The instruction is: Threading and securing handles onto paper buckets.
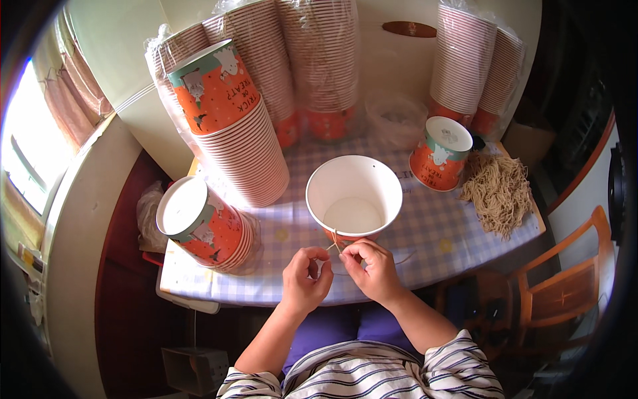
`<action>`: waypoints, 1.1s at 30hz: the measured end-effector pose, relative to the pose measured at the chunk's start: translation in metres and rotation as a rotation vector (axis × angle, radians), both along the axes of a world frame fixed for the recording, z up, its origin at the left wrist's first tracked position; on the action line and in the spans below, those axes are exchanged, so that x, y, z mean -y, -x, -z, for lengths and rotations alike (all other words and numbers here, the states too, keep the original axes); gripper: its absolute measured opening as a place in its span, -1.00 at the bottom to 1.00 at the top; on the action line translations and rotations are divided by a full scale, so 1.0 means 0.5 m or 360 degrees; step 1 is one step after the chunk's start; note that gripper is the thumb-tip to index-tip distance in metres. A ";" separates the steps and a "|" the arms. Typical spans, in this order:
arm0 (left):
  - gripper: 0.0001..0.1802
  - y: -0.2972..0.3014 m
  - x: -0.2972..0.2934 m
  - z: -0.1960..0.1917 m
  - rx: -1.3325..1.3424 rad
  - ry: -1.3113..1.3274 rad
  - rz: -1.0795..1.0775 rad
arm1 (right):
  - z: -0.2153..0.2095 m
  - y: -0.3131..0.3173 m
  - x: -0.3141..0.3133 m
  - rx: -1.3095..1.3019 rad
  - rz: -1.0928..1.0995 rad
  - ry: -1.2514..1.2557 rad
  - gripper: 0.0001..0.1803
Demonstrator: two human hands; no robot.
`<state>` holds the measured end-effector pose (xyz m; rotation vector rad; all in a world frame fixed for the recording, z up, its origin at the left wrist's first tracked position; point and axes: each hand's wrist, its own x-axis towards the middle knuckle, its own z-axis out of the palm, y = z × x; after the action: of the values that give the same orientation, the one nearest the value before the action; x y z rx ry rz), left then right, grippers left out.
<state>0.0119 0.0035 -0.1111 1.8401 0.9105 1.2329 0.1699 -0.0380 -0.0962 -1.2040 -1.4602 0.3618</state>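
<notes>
A paper bucket [354, 193], white inside, stands upright on the table in front of me with its mouth facing up. A thin tan string [335, 237] loops over its near rim and crosses itself just outside. My left hand [308, 279] is closed in a pinch at the string's left side. On the other side my right hand [372, 269] pinches the string between thumb and fingertips, and a loose end trails to its right. The exact grip of the left fingertips is partly hidden.
A checked tablecloth covers the table [432, 249]. Upside-down orange buckets stand in a tall stack [246, 153], a short stack [209, 229] and singly [440, 156]. A bundle of tan strings [498, 193] lies at right. Plastic-wrapped stacks [319, 53] line the back; a wooden chair [565, 286] stands right.
</notes>
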 end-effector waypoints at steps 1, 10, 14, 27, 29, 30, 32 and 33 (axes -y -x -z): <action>-0.67 -0.004 -0.002 -0.013 -0.0141 -0.0213 -0.0064 | -0.004 -0.002 0.001 -0.0039 -0.0079 0.0098 -0.92; -0.53 -0.013 -0.050 -0.029 -0.0565 -0.0952 -0.0055 | -0.008 -0.012 -0.004 -0.0131 -0.0287 0.0230 -0.90; -0.60 -0.021 -0.053 -0.008 -0.0481 -0.0948 -0.0142 | -0.005 -0.007 -0.009 -0.0070 -0.0262 0.0208 -0.90; -0.84 -0.044 -0.013 0.021 0.0304 0.0117 -0.0083 | 0.016 0.024 -0.033 0.0607 0.0446 -0.0339 -0.80; -0.90 -0.046 -0.009 0.016 0.0812 0.0762 0.0091 | 0.022 0.026 -0.035 0.0617 0.0444 -0.0309 -0.79; -0.90 -0.041 -0.010 0.015 0.0811 0.0764 0.0092 | 0.028 0.027 -0.038 0.0477 0.0346 -0.0301 -0.81; -0.90 -0.026 -0.016 0.016 0.1053 0.1147 0.0344 | 0.034 0.026 -0.042 0.0335 0.0246 -0.0292 -0.83; -0.90 -0.025 -0.015 0.010 0.1052 0.1147 0.0344 | 0.034 0.024 -0.042 0.0111 0.0095 -0.0219 -0.86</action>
<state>0.0244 0.0110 -0.1162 0.8511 0.6312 1.0731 0.1577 -0.0168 -0.1134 -1.1566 -1.4808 0.1770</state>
